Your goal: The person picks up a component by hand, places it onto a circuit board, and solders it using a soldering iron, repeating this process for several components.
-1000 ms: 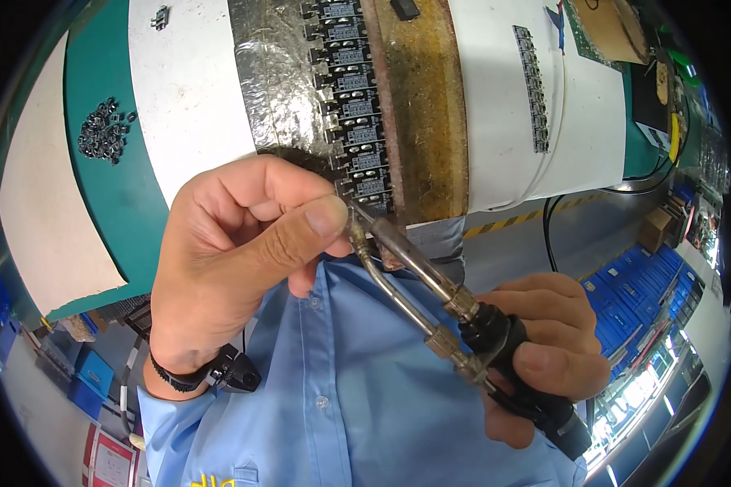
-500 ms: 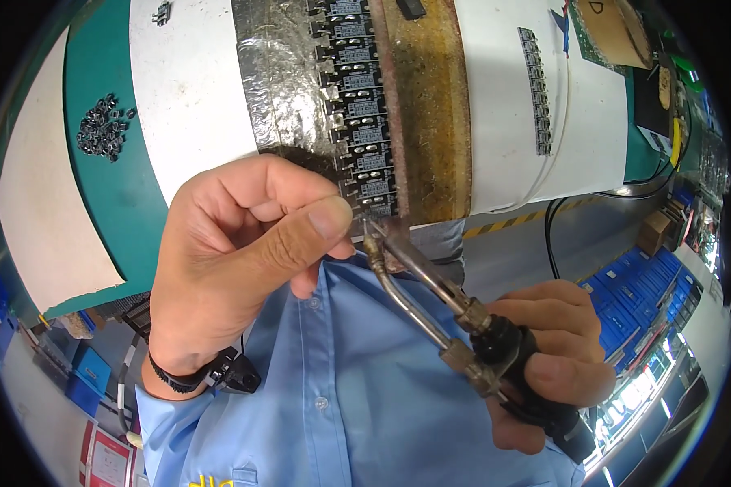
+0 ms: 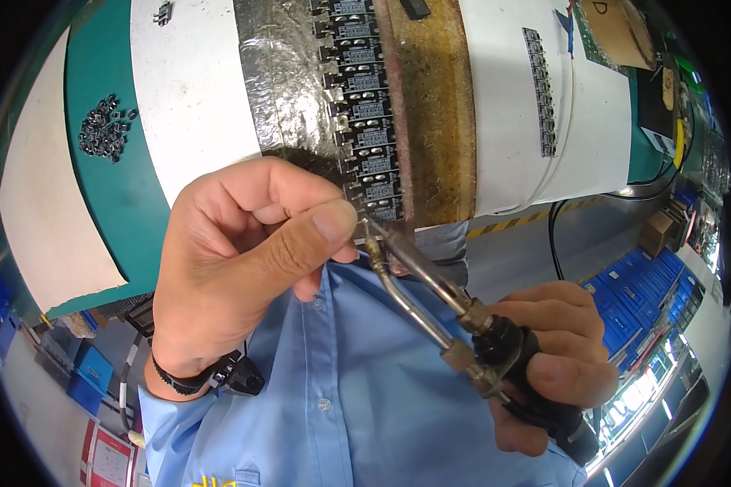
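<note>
My right hand (image 3: 564, 345) is wrapped round the black handle of a soldering iron (image 3: 426, 280). A thin bent metal tube (image 3: 402, 300) runs alongside the iron's barrel and meets its tip. That tip touches or nearly touches the near end of a row of small black circuit boards (image 3: 371, 109), each with shiny solder spots. At the same end, the thumb and forefinger of my left hand (image 3: 248, 231) are pinched together beside the row's left edge. Whatever lies between those fingertips is too small or hidden to name.
The row lies between a foil-like silver sheet (image 3: 288, 97) and a stained brown board (image 3: 434, 122). Small black parts (image 3: 105, 128) are heaped on a green mat (image 3: 142, 191) at left. Another board strip (image 3: 540, 93) and a white cable (image 3: 573, 114) lie at right.
The view has shifted very slightly. Both hands and the soldering iron keep nearly the same place at the near end of the board row.
</note>
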`<control>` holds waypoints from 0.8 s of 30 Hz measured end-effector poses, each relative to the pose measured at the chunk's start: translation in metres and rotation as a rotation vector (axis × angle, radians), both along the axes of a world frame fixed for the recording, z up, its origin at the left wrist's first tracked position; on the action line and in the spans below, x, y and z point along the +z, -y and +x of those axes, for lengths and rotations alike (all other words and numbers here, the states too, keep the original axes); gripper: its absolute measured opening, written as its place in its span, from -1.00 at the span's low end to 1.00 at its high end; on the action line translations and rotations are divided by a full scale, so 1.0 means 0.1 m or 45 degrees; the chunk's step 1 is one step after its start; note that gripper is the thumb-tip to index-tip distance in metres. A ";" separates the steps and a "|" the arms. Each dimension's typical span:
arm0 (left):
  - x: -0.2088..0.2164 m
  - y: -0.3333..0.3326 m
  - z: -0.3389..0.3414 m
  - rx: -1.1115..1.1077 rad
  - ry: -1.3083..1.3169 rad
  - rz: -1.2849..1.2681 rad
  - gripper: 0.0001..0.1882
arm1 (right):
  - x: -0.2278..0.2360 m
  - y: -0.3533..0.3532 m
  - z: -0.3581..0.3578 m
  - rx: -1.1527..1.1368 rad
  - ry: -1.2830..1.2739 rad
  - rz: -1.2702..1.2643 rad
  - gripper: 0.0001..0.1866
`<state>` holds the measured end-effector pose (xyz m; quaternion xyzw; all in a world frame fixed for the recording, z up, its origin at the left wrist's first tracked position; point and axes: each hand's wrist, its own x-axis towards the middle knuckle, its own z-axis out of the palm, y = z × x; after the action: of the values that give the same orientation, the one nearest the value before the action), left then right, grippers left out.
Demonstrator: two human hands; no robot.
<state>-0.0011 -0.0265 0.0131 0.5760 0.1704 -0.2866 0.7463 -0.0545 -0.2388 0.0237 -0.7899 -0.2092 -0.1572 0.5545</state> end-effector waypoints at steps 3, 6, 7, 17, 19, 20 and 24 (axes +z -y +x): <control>0.00 0.03 0.03 0.004 0.003 -0.010 -0.80 | 0.03 0.06 0.02 -0.014 -0.045 0.071 -0.61; 0.04 0.03 0.05 0.001 -0.022 -0.018 -0.82 | 0.09 0.21 0.04 0.024 -0.033 -0.006 -0.46; 0.04 0.03 0.05 -0.011 0.006 -0.046 -0.82 | 0.09 0.27 0.03 0.042 -0.018 -0.050 -0.37; 0.02 -0.11 -0.10 -0.031 -0.064 -0.030 -0.92 | -0.21 0.87 0.92 -0.840 0.142 -0.158 -0.58; 0.03 -0.08 -0.09 -0.046 -0.055 -0.025 -0.92 | -0.28 1.16 1.07 -0.881 0.053 -0.480 -0.65; 0.02 -0.07 -0.07 -0.059 -0.060 -0.020 -0.92 | -0.30 1.19 1.08 -0.918 0.059 -0.394 -0.67; 0.02 0.02 0.08 -0.085 -0.108 -0.032 -0.88 | -0.07 0.90 1.02 -0.891 0.119 -0.009 -0.70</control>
<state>0.0071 -0.0289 0.0146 0.5592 0.1790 -0.3375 0.7358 0.0478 -0.3292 0.0168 -0.8077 0.0486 -0.3729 0.4541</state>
